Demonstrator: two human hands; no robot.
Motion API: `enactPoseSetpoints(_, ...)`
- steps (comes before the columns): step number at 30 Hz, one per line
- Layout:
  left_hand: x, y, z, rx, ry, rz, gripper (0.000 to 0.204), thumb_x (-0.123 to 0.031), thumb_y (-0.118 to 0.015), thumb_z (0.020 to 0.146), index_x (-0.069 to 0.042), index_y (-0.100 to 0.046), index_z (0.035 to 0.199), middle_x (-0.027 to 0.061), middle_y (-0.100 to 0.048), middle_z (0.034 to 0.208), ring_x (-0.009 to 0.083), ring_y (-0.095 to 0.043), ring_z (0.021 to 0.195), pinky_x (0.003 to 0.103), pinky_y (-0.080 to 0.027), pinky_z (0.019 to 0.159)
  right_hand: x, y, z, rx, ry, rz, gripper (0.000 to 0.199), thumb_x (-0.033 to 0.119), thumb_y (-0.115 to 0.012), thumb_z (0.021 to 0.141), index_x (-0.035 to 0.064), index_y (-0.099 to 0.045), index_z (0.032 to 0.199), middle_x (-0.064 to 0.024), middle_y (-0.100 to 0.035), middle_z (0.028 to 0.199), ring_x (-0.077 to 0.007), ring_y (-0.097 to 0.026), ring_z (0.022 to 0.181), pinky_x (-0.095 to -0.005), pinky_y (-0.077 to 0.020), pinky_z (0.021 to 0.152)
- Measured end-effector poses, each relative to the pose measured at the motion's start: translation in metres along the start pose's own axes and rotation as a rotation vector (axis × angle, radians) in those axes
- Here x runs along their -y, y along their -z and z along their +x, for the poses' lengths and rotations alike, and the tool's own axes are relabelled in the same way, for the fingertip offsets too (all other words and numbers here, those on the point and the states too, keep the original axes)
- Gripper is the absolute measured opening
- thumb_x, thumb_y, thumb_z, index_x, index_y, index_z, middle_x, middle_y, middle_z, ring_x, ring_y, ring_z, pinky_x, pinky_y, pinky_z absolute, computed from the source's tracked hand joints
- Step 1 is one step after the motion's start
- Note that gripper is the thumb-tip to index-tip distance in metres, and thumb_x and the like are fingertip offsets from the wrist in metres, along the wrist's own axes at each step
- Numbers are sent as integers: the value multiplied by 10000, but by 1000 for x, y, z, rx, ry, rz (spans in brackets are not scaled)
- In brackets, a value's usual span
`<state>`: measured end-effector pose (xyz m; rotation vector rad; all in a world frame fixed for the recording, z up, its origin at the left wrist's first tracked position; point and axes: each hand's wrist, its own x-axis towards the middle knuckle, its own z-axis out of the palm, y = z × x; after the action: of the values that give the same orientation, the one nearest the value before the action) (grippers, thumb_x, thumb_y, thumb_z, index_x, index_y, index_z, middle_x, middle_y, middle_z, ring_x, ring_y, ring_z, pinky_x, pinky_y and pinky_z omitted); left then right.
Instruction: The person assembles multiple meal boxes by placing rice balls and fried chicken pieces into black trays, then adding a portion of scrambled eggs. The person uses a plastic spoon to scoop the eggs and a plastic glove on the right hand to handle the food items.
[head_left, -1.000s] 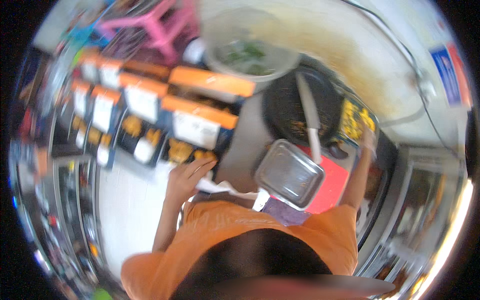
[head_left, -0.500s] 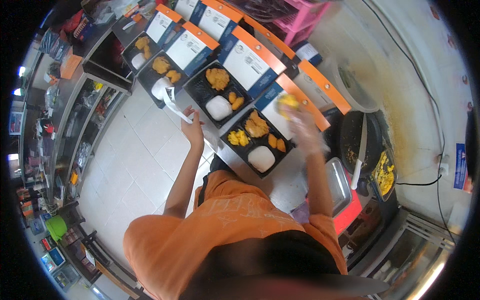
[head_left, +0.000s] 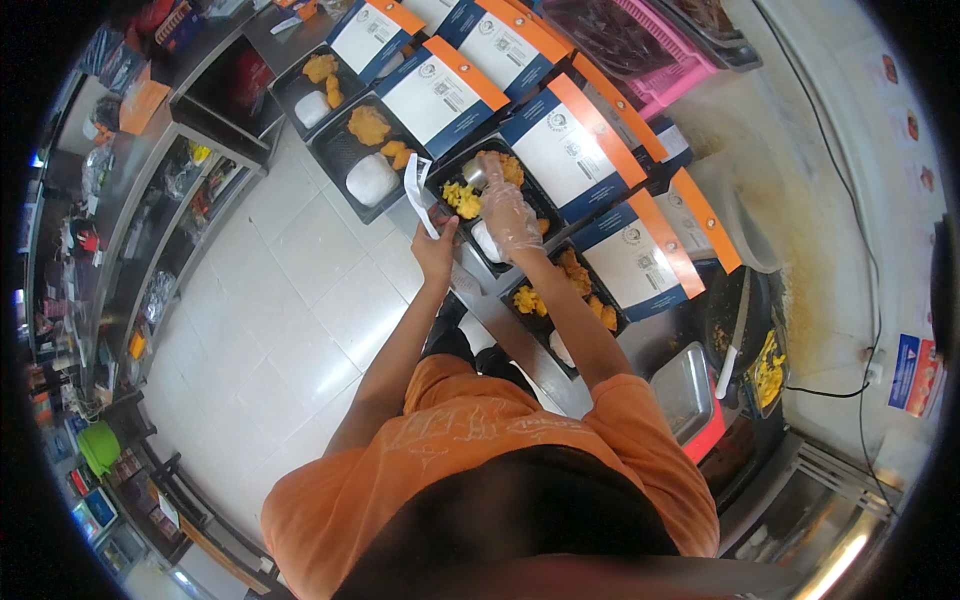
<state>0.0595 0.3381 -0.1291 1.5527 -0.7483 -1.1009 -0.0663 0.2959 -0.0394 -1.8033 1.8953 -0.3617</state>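
My right hand point(head_left: 510, 218), in a clear plastic glove, grips a small metal cup point(head_left: 478, 173) tilted over a black compartment tray point(head_left: 437, 184). Yellow scrambled egg point(head_left: 461, 199) lies in that tray's left compartment, with fried chicken point(head_left: 512, 170) and a white mound point(head_left: 486, 240), seemingly wrapped rice, partly behind the hand. My left hand point(head_left: 436, 248) pinches a white paper strip point(head_left: 414, 190) beside the tray's near left edge. Under my right forearm sits another tray with egg point(head_left: 528, 300), chicken and a white mound.
Two more trays, one with a white mound point(head_left: 371, 180), stand further left without egg. White, blue and orange boxes point(head_left: 572, 150) line the back. At right are a knife point(head_left: 736, 340) on a dark pan, a container of egg point(head_left: 769, 368) and a metal tray point(head_left: 682, 395).
My right hand has moved left with the metal cup, from beside a box to over the second tray. Egg now lies in that tray's formerly bare compartment. My left hand still holds the paper strip.
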Motion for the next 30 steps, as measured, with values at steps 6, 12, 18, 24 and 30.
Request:
enactPoseSetpoints(6,2,-1,0,1,7,-32,519,-189,-746,815,5,-539,1250,72,-646,975,137,-628,778,263,-568,580,-4,-4,-7,92,5,-130,551,168,-514,878,209,-361,1406,-209,-639,1039,-392,-637,930,-485,-504,756)
enactPoseSetpoints(12,8,-6,-1,-64,8,-44,493,-216,-751,810,0,-569,1214,68,-642,978,130,-617,762,267,-560,576,-28,-22,-6,25,92,-175,456,165,-501,890,161,-434,1340,-178,-652,985,-363,-650,879,-460,-505,725)
enactPoseSetpoints(18,-2,-20,-31,-273,-243,97,370,-219,-706,850,-2,-613,1135,67,-654,882,125,-596,636,252,-509,524,-93,8,-34,95,-99,906,381,156,-564,923,85,-455,1282,-31,-566,808,-111,-527,632,-261,-465,572)
enactPoseSetpoints(24,-28,-70,-124,140,-335,43,291,-194,-601,929,-61,-584,1187,53,-559,1014,113,-530,732,234,-458,596,-257,143,-231,-9,-281,1654,590,154,-595,914,117,-331,1440,-16,-570,875,-93,-550,766,-218,-474,628)
enactPoseSetpoints(30,-81,-144,-212,554,-371,28,221,-141,-573,935,-2,-592,1105,50,-591,881,57,-479,596,205,-399,495,-439,278,-409,-764,-477,978,414,177,-578,888,116,-491,1288,-25,-571,781,-84,-560,715,-228,-479,557)
